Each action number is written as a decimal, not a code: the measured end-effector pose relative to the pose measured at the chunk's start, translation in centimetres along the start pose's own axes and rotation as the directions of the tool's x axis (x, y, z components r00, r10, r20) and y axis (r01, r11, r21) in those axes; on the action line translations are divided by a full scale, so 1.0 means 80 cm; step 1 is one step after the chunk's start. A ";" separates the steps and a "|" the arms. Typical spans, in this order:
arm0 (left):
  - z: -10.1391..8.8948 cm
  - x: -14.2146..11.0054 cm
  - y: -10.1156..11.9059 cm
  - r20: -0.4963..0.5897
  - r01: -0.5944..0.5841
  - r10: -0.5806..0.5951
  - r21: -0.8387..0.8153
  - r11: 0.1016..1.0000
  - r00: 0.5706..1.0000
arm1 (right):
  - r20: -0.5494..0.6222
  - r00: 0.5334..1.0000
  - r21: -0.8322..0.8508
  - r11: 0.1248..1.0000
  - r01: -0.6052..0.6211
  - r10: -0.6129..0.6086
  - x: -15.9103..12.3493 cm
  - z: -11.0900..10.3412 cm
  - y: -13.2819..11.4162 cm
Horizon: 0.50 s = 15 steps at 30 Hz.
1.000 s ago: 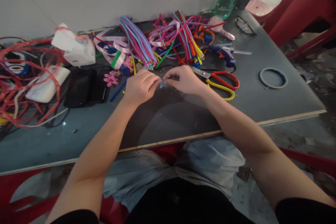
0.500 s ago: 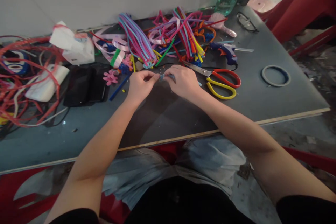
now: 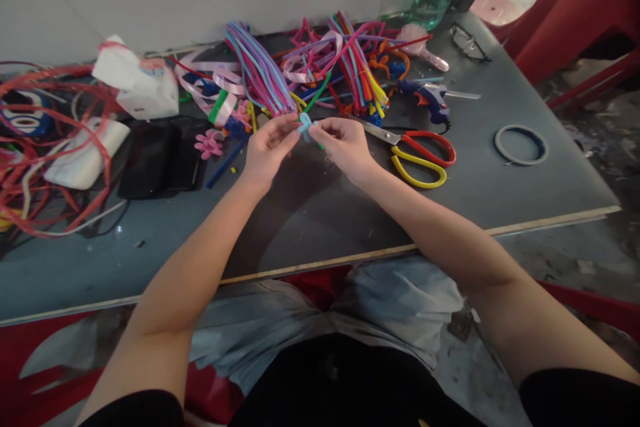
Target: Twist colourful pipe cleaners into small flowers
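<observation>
Between my fingertips is a light blue pipe-cleaner flower (image 3: 305, 125) with looped petals, held up over the table. My left hand (image 3: 270, 147) pinches its left side with thumb and fingers. From the other side, my right hand (image 3: 345, 145) grips it, its fingers curled together. A small bit of green shows below the flower near my right fingertips; I cannot make out what it is. Just right of my right hand lie scissors (image 3: 420, 153) with one red and one yellow handle. A pink pipe-cleaner flower (image 3: 209, 145) lies left of my left hand.
Pipe-cleaner bundles (image 3: 260, 70) lie behind my hands, with a glue gun (image 3: 427, 97) and hairbrush (image 3: 423, 47) to the right. A grey ring (image 3: 521, 145) sits far right. Phones (image 3: 150, 163), a white box (image 3: 145, 90) and tangled red strips (image 3: 95, 207) are at left.
The light blue flower has come into clear view, its loops now showing between my fingertips. My right hand has turned and uncovered it; my left fingers have spread a little.
</observation>
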<state>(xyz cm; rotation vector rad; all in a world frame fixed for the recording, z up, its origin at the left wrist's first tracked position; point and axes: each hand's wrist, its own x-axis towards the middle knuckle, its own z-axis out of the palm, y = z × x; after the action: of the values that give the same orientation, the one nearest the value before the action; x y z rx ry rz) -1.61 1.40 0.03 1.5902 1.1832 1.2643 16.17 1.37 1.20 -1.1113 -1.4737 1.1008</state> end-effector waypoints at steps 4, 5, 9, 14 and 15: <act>0.011 -0.006 -0.002 -0.083 -0.050 0.053 0.041 0.998 0.995 | -0.001 0.999 0.152 0.987 -0.053 0.053 -0.005 0.009 -0.002; 0.013 -0.007 0.001 -0.101 -0.048 0.052 0.040 0.998 0.994 | 0.003 0.998 0.163 0.985 -0.060 0.060 -0.006 0.010 -0.002; 0.014 -0.008 0.011 -0.075 0.038 -0.043 -0.073 0.997 0.996 | 0.033 0.997 0.159 0.985 -0.071 0.066 -0.008 0.014 0.001; 0.012 -0.005 0.014 0.017 0.273 -0.278 -0.257 0.927 0.960 | 0.063 0.998 0.160 0.987 -0.009 -0.001 -0.012 0.017 0.004; 0.012 -0.005 0.014 0.011 0.292 -0.299 -0.253 0.922 0.954 | 0.063 0.998 0.146 0.989 0.004 -0.013 -0.012 0.017 0.005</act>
<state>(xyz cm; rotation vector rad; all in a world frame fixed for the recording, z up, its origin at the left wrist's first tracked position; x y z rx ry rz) -0.51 0.65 0.79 1.1635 1.1763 1.1864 14.99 0.36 0.45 -0.9753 -1.4217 1.2278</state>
